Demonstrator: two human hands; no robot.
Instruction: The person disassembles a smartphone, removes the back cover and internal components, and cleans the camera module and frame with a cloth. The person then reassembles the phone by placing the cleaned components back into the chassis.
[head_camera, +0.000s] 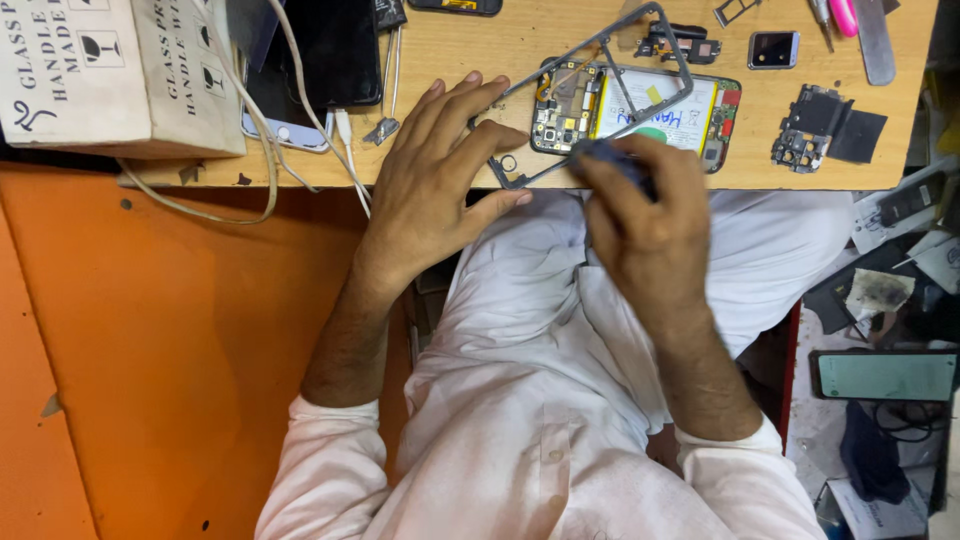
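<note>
Wooden bench (480, 45), left hand (440, 180) splayed, right hand (640, 215) curled.

Your single head-worn camera looks steeply down over your own lap toward the wooden workbench (470, 60), whose edge crosses the upper frame. It sits close (your forearms fill the centre), with your left hand (435, 175) and right hand (650, 215) at the bench's near edge. No second view overlaps.

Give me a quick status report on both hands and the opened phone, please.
Left hand flat on the bench, fingers on the grey phone frame. Right hand gripping a dark tool at the opened phone. Frame lies tilted across the phone.
</note>
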